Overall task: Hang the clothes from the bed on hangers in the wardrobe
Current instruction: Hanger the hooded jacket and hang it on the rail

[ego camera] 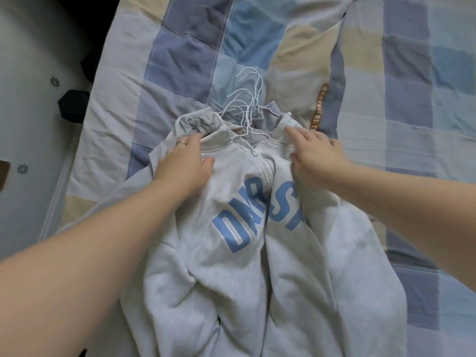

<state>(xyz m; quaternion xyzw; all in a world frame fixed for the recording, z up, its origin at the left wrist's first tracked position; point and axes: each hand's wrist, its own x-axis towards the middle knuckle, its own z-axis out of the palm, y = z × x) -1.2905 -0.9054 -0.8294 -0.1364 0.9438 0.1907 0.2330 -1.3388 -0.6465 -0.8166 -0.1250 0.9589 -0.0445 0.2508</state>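
A light grey zip sweatshirt with big blue letters lies front-up on the bed, its collar pointing away from me. Several thin white wire hangers lie bunched at the collar, their hooks sticking out beyond it. My left hand, a ring on one finger, grips the left side of the collar, fingertips tucked into the fold. My right hand rests on the right side of the collar and shoulder with its fingers stretched out over the cloth. The hangers' lower parts are hidden under the sweatshirt.
The bed is covered by a patchwork quilt of blue, beige and white squares; a second checked cover lies at the right. The bed's left edge runs along a pale floor where a dark object lies.
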